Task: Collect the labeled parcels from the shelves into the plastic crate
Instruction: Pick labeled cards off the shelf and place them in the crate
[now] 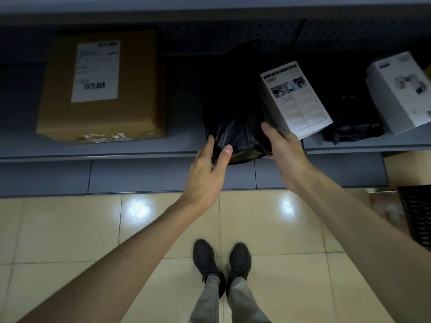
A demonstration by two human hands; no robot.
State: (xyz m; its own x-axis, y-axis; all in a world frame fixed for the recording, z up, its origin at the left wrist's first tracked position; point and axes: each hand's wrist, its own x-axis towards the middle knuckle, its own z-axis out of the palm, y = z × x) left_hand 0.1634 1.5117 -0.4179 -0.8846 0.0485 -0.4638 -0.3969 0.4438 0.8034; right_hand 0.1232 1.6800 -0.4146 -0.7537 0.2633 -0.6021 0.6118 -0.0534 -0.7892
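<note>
Down at the front edge of the shelf [130,149], both hands are clamped on a black parcel [233,108]. The left hand [208,166] pinches its near left corner, with the thumb lying on the glossy wrap and the fingers curled round the side. The right hand [285,151] grips the near right corner, thumb on top and fingers tucked under the bottom edge. The parcel is wrapped in shiny black plastic and its near end overhangs the shelf's front lip. No label or writing can be made out on it.

Just beside the right hand, a white box [296,99] leans tilted against the parcel's right side. Its face carries small product photos and blocks of fine print, too small to read. Further toward the right end of the shelf lies a crumpled black bag [349,130], and past it a second white box [401,92] printed with product pictures, its text illegible.

Toward the left end of the shelf, well apart from the hands, stands a cardboard box [100,113]. A white shipping label [95,71] with a barcode at its lower edge is stuck on it; the printed lines are blurred.

On the tiled floor [70,229], at the right edge of the view, a dark plastic crate [417,215] with latticed walls shows in part. The person's dark shoes [221,262] stand below the hands.
</note>
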